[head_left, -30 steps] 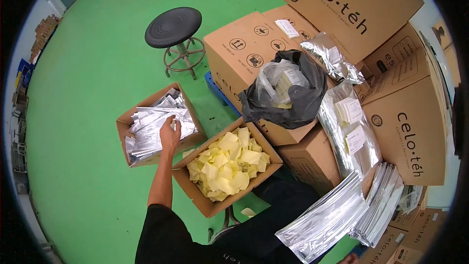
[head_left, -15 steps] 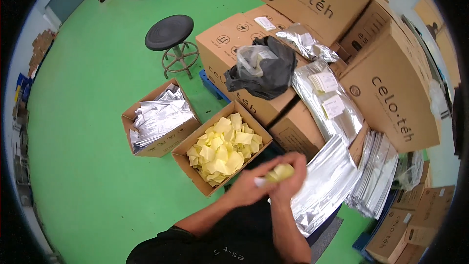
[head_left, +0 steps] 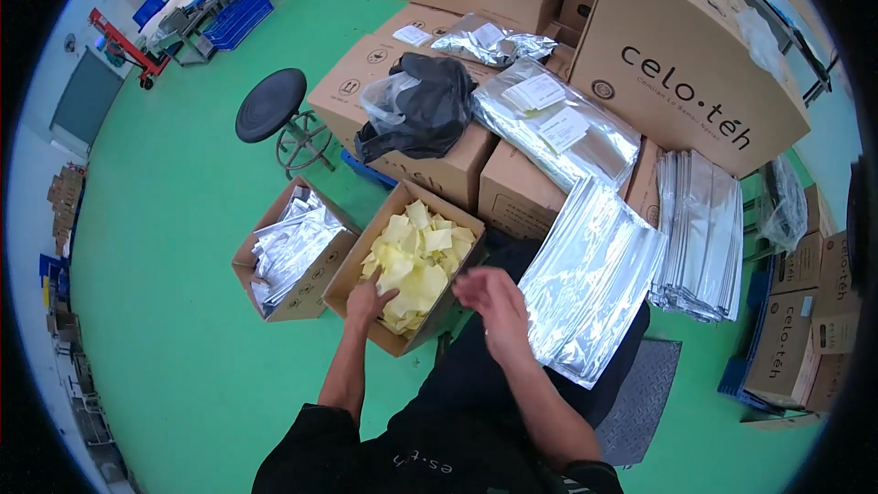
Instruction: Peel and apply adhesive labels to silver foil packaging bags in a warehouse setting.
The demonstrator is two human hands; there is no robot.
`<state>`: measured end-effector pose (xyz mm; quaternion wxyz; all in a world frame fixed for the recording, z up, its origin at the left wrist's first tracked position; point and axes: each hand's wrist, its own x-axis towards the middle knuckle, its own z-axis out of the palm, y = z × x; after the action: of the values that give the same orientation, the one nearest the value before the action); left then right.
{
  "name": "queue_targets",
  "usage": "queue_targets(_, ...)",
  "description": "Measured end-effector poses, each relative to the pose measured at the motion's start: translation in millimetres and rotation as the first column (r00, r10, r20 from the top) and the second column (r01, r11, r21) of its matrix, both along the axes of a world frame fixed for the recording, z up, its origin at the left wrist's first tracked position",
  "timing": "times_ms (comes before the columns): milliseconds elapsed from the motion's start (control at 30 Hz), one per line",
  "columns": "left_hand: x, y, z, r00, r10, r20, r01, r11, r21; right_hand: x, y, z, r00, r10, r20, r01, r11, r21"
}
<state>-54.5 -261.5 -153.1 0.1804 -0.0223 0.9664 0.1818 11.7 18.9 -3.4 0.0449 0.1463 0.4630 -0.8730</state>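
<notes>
While the left hand (head_left: pixel 366 300) is reaching over the near edge of an open carton (head_left: pixel 392 342), thumb and fingers spread at the yellow sheets (head_left: pixel 416 261) filling it, the right hand (head_left: pixel 498 306) is hovering off the carton's right edge, half-curled and blurred; whether it is gripping anything cannot be told. Step, by judgement: reaching among the sheets; lifting one would be calling for a narrow pinch. Flat silver pouches (head_left: pixel 594 279) are lying across the lap. Boxes (head_left: pixel 468 169) are crowding the carton's far edge; green floor (head_left: pixel 165 329) is leaving room leftward, beyond a second carton (head_left: pixel 311 279).
</notes>
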Motion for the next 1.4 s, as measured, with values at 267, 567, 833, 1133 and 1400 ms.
queue_targets(267,15.5,32.5,65.6,0.988,0.143,0.052,-0.151,0.869,0.472,127.6,145.3,33.0,0.890,-0.442,-0.112,0.306,0.395,0.866)
queue_targets(567,-24.7,237.0,137.8,0.924,-0.367,0.104,0.070,0.432,0.899,95.6,155.1,-23.4,0.903,-0.393,-0.174,0.150,-0.090,0.985)
queue_targets(833,-8.8,255.0,145.6,0.954,-0.281,0.101,-0.011,0.305,0.952,95.4,165.6,-1.2,0.918,-0.376,-0.128,0.319,0.508,0.800)
queue_targets(1133,-11.7,266.4,120.9,0.980,-0.199,0.015,0.142,0.748,0.648,83.6,181.1,-38.6,0.941,-0.320,-0.108,0.211,0.306,0.928)
queue_targets(1400,-14.0,255.5,103.8,0.953,0.029,-0.300,0.191,0.711,0.677,97.4,178.8,-42.7,0.898,-0.399,-0.185,0.326,0.321,0.889)
